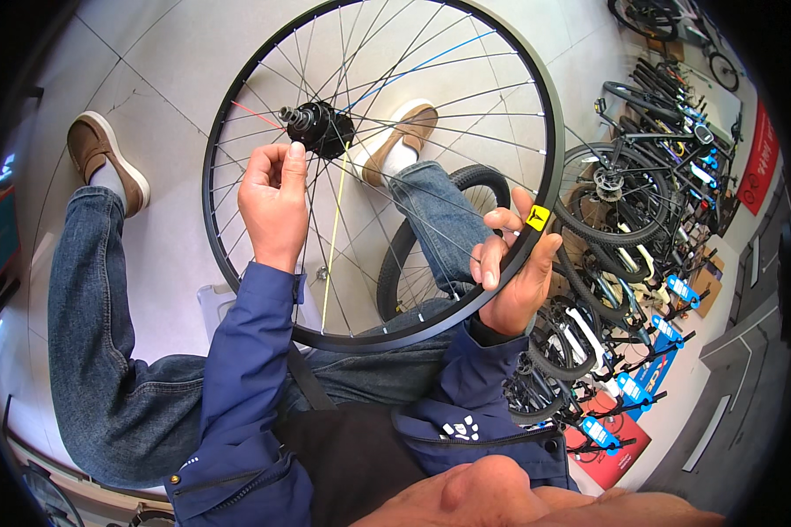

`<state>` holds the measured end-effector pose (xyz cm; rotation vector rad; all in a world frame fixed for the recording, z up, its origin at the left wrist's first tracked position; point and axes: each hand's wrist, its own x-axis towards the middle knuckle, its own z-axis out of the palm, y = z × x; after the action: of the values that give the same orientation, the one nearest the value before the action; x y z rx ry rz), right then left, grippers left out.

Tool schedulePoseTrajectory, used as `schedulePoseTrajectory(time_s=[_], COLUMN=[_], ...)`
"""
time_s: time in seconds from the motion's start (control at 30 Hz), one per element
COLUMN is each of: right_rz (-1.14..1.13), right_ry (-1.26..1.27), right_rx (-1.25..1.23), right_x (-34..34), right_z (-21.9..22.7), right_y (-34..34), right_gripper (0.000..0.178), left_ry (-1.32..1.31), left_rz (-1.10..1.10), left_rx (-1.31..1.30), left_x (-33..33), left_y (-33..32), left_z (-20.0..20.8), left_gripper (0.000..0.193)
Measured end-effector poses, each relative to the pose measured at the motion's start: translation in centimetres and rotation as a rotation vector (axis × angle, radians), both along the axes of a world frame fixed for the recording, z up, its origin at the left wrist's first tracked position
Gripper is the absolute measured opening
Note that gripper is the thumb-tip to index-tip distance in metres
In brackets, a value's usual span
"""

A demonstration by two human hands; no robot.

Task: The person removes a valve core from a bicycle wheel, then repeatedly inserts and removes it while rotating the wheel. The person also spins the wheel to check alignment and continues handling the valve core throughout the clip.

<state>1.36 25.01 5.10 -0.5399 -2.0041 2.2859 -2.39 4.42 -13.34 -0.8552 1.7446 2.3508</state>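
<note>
A black bicycle wheel (549,114) without a tyre stands tilted over my lap. Most of its spokes are dark; one is yellow (335,228), one blue (422,68) and one red (257,114). Just below the black hub (325,130), my left hand (275,198) is closed, thumb and forefinger pinched together. What sits between those fingertips is hidden. My right hand (518,281) holds the rim at its lower right, fingers curled around the inner side and thumb outside, near a yellow sticker (537,218) on the rim.
Behind the wheel, beside my knee, is another wheel with a tyre (398,255). Several parked bicycles (620,189) crowd the right side. My brown shoes (105,158) rest on the tiled floor (163,83). A pale plastic piece (213,303) lies near my left forearm.
</note>
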Motion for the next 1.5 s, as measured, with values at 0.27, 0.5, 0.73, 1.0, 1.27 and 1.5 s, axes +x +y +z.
schedulePoseTrajectory(time_s=[0.27,0.5,0.73,1.0,1.27,1.5], right_rz=[0.02,0.089,0.296,0.377,0.41,0.411], right_ry=[0.014,-0.043,0.052,0.273,0.346,0.357], right_rx=[0.002,0.248,0.367,0.668,0.572,0.507], right_x=[0.0,0.6,2.8,3.8,4.0,5.2], right_z=[0.4,2.3,3.4,4.2,4.5,3.9], right_y=[-0.4,-3.2,-6.0,-8.1,-10.0,-10.2], right_gripper=[0.07,0.058,0.048,0.056,0.076,0.077], left_ry=[-0.048,0.76,0.984,0.953,0.957,0.986], left_rz=[0.025,-0.109,-0.263,-0.123,-0.038,0.039], left_rx=[0.003,-0.34,-0.399,-0.198,-0.127,-0.196], left_x=[-0.5,-1.1,0.5,2.4,1.8,2.0], left_y=[-0.2,-0.4,-0.5,-1.7,-2.4,-2.2], left_z=[1.9,10.1,15.3,15.0,14.4,14.1], left_gripper=[0.017,0.039,0.049,0.032,0.024,0.02])
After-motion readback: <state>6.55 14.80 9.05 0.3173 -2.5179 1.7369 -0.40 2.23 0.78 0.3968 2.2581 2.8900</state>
